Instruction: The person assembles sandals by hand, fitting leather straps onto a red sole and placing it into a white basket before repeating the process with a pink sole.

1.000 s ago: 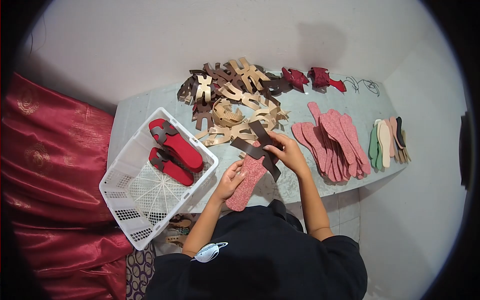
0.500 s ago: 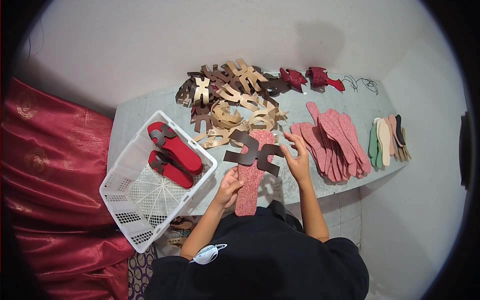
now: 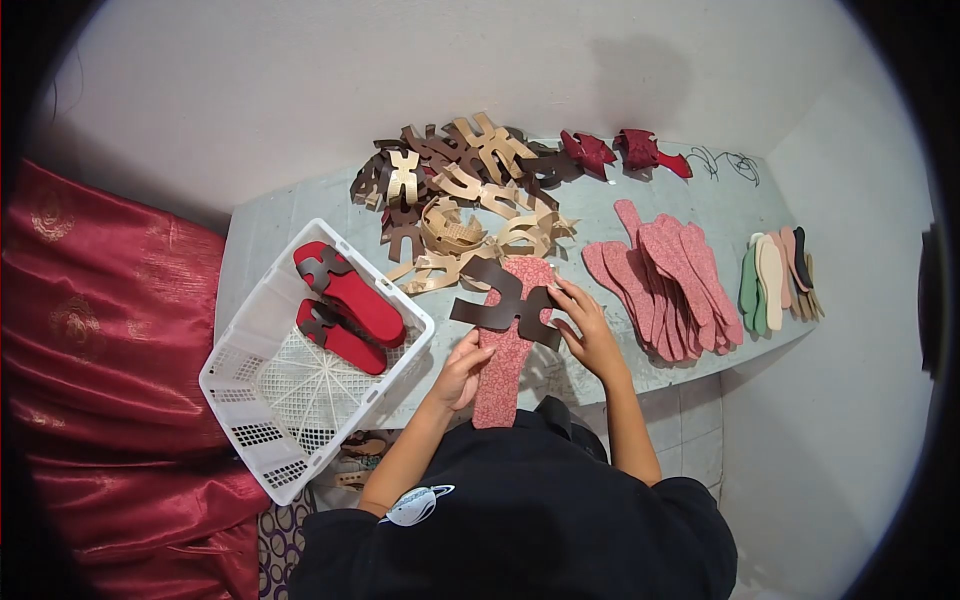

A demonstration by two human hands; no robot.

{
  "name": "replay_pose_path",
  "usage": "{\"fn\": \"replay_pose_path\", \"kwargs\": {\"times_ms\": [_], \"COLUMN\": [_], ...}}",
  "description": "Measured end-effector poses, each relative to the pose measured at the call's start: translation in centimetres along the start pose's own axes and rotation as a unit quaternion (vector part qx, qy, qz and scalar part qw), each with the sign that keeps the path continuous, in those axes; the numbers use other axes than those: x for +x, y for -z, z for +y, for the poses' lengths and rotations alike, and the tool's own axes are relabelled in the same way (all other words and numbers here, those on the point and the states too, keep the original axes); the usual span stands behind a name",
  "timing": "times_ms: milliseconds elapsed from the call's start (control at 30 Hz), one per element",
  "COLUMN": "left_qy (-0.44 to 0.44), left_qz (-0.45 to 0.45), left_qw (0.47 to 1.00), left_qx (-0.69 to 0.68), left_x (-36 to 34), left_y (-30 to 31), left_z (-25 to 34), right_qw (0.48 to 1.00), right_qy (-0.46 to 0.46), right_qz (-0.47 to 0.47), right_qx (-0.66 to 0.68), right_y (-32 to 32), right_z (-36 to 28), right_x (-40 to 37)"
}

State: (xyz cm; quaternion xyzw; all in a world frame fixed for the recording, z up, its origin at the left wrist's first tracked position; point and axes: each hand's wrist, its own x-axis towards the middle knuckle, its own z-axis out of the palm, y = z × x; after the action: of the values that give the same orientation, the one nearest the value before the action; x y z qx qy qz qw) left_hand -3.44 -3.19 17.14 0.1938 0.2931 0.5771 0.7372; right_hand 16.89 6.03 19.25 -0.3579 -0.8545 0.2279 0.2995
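My left hand [image 3: 461,372] grips a pink mottled insole [image 3: 500,385] by its left edge, thumb on top. Across the upper part of this insole lies a dark brown H-shaped sandal strap [image 3: 500,312]. Its left arms stick out flat, while the right arms bend downward over the insole's edge. There, my right hand [image 3: 592,335] has its fingers and thumb on the right arms of the strap. The underside of the insole is hidden.
Behind the hands lies a heap of tan and brown straps [image 3: 465,215]. Pink insoles [image 3: 665,285] are piled at right, beside several coloured soles [image 3: 768,275]. A white plastic basket [image 3: 262,440] at left holds two red sandals [image 3: 362,305]. Dark red strap pieces [image 3: 637,150] and thin cord [image 3: 740,165] lie at the back.
My right hand has moved in to the left and taken hold of the strap's right arms, which now bend down more. My left hand keeps its hold on the insole.
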Motion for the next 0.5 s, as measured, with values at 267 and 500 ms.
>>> {"fn": "replay_pose_path", "kwargs": {"times_ms": [267, 500], "left_qy": [-0.007, 0.002], "left_qz": [-0.036, -0.038], "left_qw": [0.999, 0.999], "left_qx": [0.032, 0.025], "left_x": [0.8, 0.6], "left_y": [-1.1, -0.7], "left_z": [-0.1, -0.3], "right_qw": [0.997, 0.999], "right_qy": [-0.020, 0.010], "right_qz": [0.035, 0.024], "right_qx": [0.073, 0.030], "right_y": [0.3, 0.8], "right_z": [0.3, 0.3], "right_x": [0.2, 0.4]}}
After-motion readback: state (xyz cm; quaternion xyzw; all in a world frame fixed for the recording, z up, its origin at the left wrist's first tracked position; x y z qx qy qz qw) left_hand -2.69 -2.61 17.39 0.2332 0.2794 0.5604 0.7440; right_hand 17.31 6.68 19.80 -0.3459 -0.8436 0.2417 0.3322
